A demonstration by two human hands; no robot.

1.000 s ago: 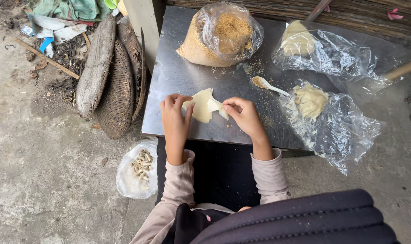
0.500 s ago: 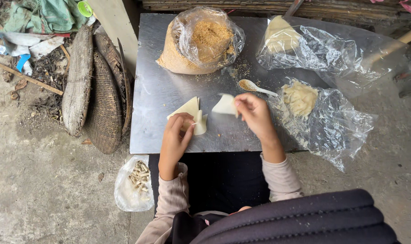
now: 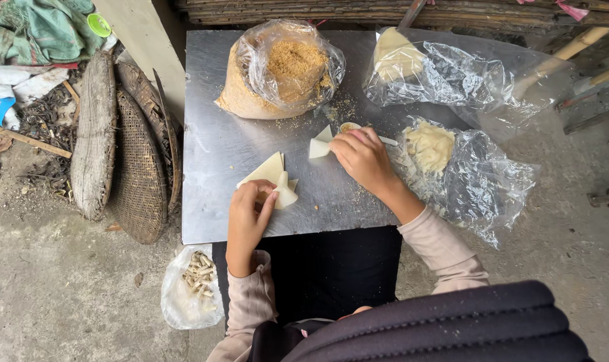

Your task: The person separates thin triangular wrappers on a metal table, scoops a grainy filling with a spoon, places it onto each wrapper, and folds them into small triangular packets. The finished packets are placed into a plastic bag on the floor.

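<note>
On the metal table (image 3: 217,147) lies a small stack of pale dough wrappers (image 3: 267,172). My left hand (image 3: 247,214) rests on its near edge, fingers pinching a folded wrapper (image 3: 285,194). My right hand (image 3: 363,157) holds a single folded wrapper (image 3: 320,145) and lies over the handle of a white spoon (image 3: 352,127), whose bowl carries some filling. An open plastic bag of brown crumbly filling (image 3: 281,70) stands at the back of the table.
Two clear plastic bags hold pale dough: one at the back right (image 3: 398,57), one to the right (image 3: 430,144). A bag of small pale pieces (image 3: 196,278) lies on the ground at the left. Woven baskets (image 3: 140,167) lean left of the table.
My right hand has carried one wrapper away from the stack toward the spoon. My left hand stayed on the stack. The camera has shifted, so the table sits lower in view.
</note>
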